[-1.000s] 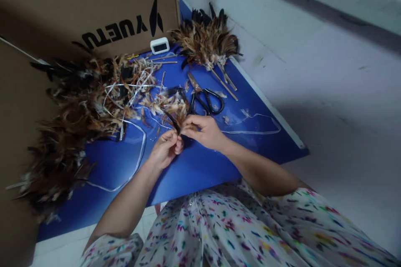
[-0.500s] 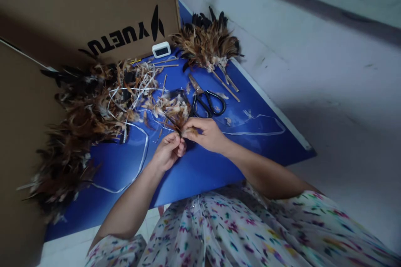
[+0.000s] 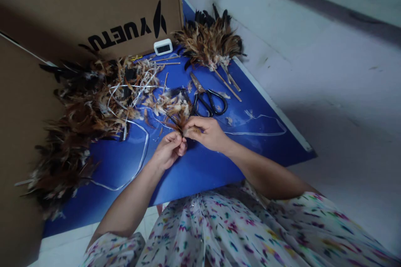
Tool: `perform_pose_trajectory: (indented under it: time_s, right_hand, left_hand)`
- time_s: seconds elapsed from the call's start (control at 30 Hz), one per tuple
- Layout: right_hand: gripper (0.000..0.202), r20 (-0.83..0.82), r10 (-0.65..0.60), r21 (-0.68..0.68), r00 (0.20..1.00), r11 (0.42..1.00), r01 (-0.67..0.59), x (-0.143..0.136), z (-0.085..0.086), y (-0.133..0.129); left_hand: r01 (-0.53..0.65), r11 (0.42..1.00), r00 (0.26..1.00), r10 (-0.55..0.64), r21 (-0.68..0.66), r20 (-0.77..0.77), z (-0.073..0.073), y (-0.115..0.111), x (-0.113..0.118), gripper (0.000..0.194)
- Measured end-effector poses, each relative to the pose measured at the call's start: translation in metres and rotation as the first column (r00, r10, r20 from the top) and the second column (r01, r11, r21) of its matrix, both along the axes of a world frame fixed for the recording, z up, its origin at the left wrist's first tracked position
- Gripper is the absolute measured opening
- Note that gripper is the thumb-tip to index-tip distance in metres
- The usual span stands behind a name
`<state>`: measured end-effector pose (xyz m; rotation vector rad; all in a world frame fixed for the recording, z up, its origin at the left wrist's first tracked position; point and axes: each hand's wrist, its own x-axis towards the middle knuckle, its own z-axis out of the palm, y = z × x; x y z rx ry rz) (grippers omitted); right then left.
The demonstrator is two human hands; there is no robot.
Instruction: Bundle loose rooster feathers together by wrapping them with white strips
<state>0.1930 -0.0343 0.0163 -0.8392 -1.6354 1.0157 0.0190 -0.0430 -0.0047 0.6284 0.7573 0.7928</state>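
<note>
Over the blue table point(image 3: 200, 175), my left hand point(image 3: 169, 150) pinches the lower end of a small bunch of brown feathers point(image 3: 179, 123). My right hand point(image 3: 206, 133) meets it from the right, its fingers closed on feathers at the same bunch. Just beyond the hands lies a small heap of loose tan and dark feathers point(image 3: 172, 102). Black-handled scissors point(image 3: 208, 98) rest beyond my right hand, blades pointing away. White plastic ribbon point(image 3: 145, 150) curves across the table left of my left hand, and another strand point(image 3: 260, 134) runs out to the right.
A long pile of brown and black feathers point(image 3: 84, 112) covers the left side. At the back right lie feather bundles point(image 3: 213, 41) on thin sticks point(image 3: 228, 85). A white digital clock point(image 3: 163, 47) stands before a large cardboard box point(image 3: 125, 8). A wall point(image 3: 300, 58) borders the right.
The view has shifted slightly. Both hands stay together at the feather bunch, with hardly any movement of the fingers. Other things lie as before.
</note>
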Motion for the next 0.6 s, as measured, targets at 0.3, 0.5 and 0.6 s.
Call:
perform_pose_trajectory:
  time_s: [0.3,0.5,0.6]
  right_hand:
    - [0.005,0.006,0.051,0.024,0.999,0.998,-0.051,0.0012,-0.0032,0.0025]
    - [0.005,0.026,0.071,0.016,0.997,0.997,-0.072,0.0028,-0.0041,0.004]
    - [0.006,0.025,0.091,-0.024,0.996,0.996,-0.09,0.004,-0.0046,0.005]
  left_hand:
    - [0.001,1.0,1.0,-0.001,0.001,-0.006,-0.0012,0.0016,-0.0015,0.038]
    - [0.005,1.0,1.0,-0.005,0.005,-0.027,-0.0015,0.0014,-0.0023,0.039]
    - [0.004,1.0,0.999,-0.004,0.007,-0.044,0.0001,0.0016,-0.0018,0.04]
